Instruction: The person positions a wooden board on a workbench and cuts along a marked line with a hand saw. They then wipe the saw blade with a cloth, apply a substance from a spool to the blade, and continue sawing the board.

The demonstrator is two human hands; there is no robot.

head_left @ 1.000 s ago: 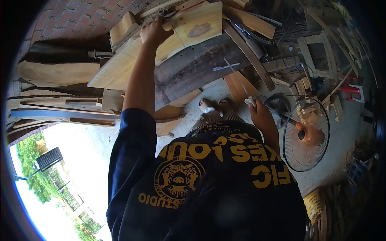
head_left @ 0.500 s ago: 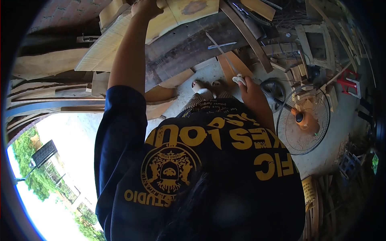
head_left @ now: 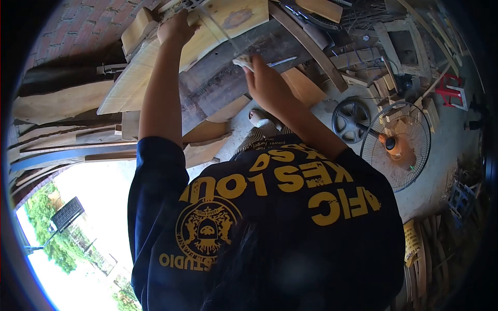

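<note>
My left hand (head_left: 177,29) is closed at the far edge of a pale wooden board (head_left: 132,78), its fingers curled and partly hidden. My right hand (head_left: 264,80) grips the whitish, wrapped-looking handle (head_left: 243,62) of a long, thin, grey blade (head_left: 220,30). The blade points away from me and crosses over the light board with the dark knot (head_left: 239,16); whether it touches the wood I cannot tell. Beneath my right hand lies a dark, broad work surface (head_left: 212,70). A slim, pale, pointed thing (head_left: 282,60) rests on it, just right of my hand.
A standing fan (head_left: 397,145) and its round black base (head_left: 350,120) are to my right. Stacked planks (head_left: 62,101) fill the left side. A curved brown plank (head_left: 311,46) lies beyond, near a red stool (head_left: 448,90). Loose wood pieces (head_left: 303,89) lie near my feet.
My right hand has swung left and away from me, carrying the blade from above the floor to over the boards. My left hand sits slightly lower and further left in view.
</note>
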